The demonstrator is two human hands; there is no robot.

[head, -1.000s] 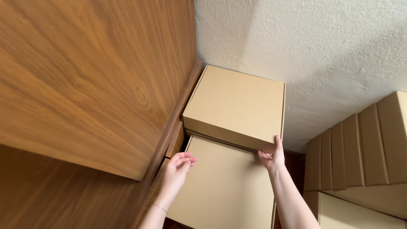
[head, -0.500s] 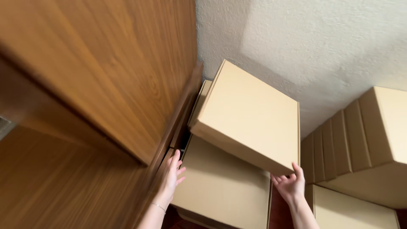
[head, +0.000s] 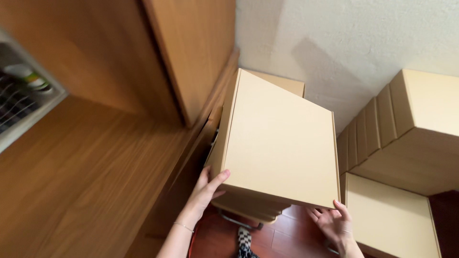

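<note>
I hold a flat tan cardboard box (head: 282, 138) tilted, its top face toward me. My left hand (head: 206, 187) grips its near left corner with the thumb on the edge. Under the near right corner, my right hand (head: 331, 222) supports it with the fingers curled up. The box is lifted off a stack of similar tan boxes (head: 248, 205) below it; one more box (head: 287, 82) shows behind its far edge.
A wooden cabinet (head: 119, 143) with an open door (head: 196, 52) stands close on the left. More tan boxes stack on the right (head: 411, 129), one lying flat below (head: 387, 217). White textured wall (head: 344, 43) behind; dark wood floor (head: 291, 236) underneath.
The top box has been lifted off the stack and pulled toward me, tilting up. My right hand moved under its near right corner; my left hand shifted onto its left corner.
</note>
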